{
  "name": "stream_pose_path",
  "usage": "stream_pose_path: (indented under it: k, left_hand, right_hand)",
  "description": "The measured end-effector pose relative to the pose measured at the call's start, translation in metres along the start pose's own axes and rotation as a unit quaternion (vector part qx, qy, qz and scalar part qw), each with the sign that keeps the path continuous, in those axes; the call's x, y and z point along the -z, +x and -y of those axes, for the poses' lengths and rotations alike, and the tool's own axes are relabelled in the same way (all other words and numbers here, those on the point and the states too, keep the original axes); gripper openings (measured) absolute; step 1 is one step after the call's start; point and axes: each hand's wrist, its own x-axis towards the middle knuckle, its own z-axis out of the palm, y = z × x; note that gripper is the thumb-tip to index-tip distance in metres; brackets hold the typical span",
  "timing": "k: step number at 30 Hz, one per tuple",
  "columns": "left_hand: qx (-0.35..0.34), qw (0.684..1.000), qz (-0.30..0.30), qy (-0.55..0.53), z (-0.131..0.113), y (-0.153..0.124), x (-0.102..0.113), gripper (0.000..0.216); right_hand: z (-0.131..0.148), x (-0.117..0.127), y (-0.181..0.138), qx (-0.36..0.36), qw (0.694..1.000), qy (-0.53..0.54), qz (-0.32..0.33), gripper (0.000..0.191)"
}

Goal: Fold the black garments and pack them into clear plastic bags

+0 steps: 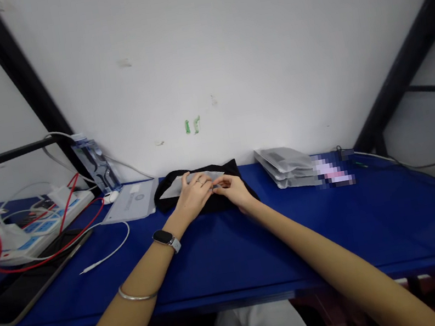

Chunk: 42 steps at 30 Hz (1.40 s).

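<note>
Working at a pale flat sheet (171,188) on crumpled black cloth (218,203), far centre of the blue tabletop (228,255), with left hand (194,194) and right hand (235,189) curled close. Cannot tell either grip; likely needing steadiness next.

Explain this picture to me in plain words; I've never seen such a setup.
There is no machine here: a person works with two bare hands. A camera worn on the head looks forward and down, giving this single view. The left hand and right hand meet over black cloth with a pale sheet. Anything between the fingers is too small to tell. On the blue table, a power strip, tablet and plastic folder lie left; translucent packets lie right.
</note>
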Motion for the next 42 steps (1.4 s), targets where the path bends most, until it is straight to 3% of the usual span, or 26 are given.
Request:
stream_pose_path:
  k: [5,11,20,24,28,34,36,38,42]
  left_hand:
    - [0.009,1.000,-0.007,-0.015,0.000,0.000,0.001,0.012]
    - [0.046,0.999,-0.016,-0.002,0.011,-0.004,0.002,0.004]
    - [0.037,0.999,-0.011,-0.007,0.008,-0.003,0.005,0.006]
    - [0.013,1.000,-0.007,-0.001,0.006,-0.003,0.004,0.007]
    - [-0.008,1.000,0.001,0.001,0.002,-0.002,0.002,0.006]
    - [-0.026,0.999,0.012,-0.014,-0.004,0.000,0.001,0.007]
    - [-0.019,1.000,0.007,-0.016,-0.003,0.000,0.001,0.008]
    - [-0.001,1.000,-0.005,-0.018,-0.001,0.000,0.001,0.010]
    - [0.026,0.999,-0.030,-0.008,0.003,-0.001,0.002,0.020]
  right_hand:
    - [0.002,-0.004,-0.001,-0.012,0.998,-0.050,-0.022,0.015]
    - [0.003,0.004,0.001,0.023,0.991,-0.126,-0.043,0.011]
    - [0.013,0.013,-0.003,0.051,0.981,-0.188,0.002,0.010]
    - [0.015,0.012,-0.003,0.116,0.949,-0.293,0.001,0.008]
    - [0.016,0.011,-0.001,0.168,0.892,-0.419,0.035,0.011]
    - [0.022,0.008,-0.005,0.159,0.823,-0.543,0.045,0.016]
    - [0.024,0.009,-0.005,0.151,0.825,-0.543,0.048,0.013]
    - [0.027,0.013,-0.005,0.154,0.846,-0.506,0.067,0.009]
    - [0.032,0.027,-0.004,0.224,0.880,-0.399,0.127,0.007]
